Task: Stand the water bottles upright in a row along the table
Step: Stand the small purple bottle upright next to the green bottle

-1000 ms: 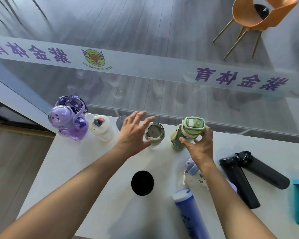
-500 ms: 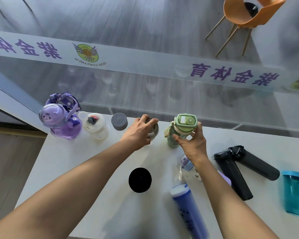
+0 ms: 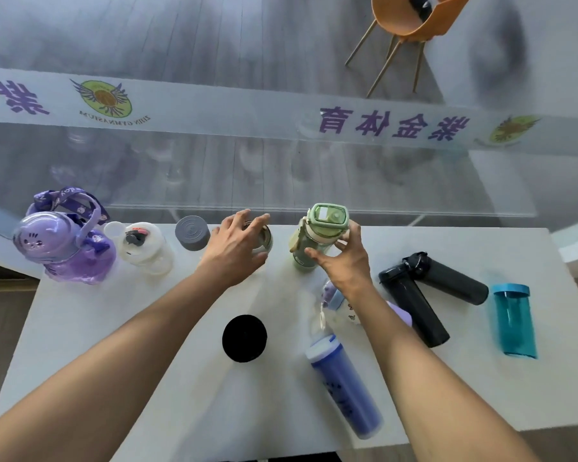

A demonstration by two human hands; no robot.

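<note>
Along the far edge of the white table (image 3: 114, 345) stand a purple character bottle (image 3: 64, 245), a white bottle (image 3: 146, 246), a grey-capped bottle (image 3: 192, 233), a silver-lidded bottle (image 3: 264, 236) and a green bottle (image 3: 317, 238). My left hand (image 3: 236, 250) is wrapped over the silver-lidded bottle. My right hand (image 3: 342, 261) grips the upright green bottle at its right side. Lying flat are a blue bottle (image 3: 346, 385), a small white-and-purple bottle (image 3: 331, 296) partly under my right forearm, two black bottles (image 3: 414, 308) (image 3: 447, 278) and a teal bottle (image 3: 514, 320).
A black round lid or bottle top (image 3: 244, 338) sits mid-table between my forearms. A glass wall with a printed banner (image 3: 281, 111) runs just behind the table's far edge. An orange chair (image 3: 411, 18) stands beyond the glass.
My left hand went from spread open above the silver-lidded bottle to closed over it. My right hand stayed on the green bottle. The camera view shifted slightly.
</note>
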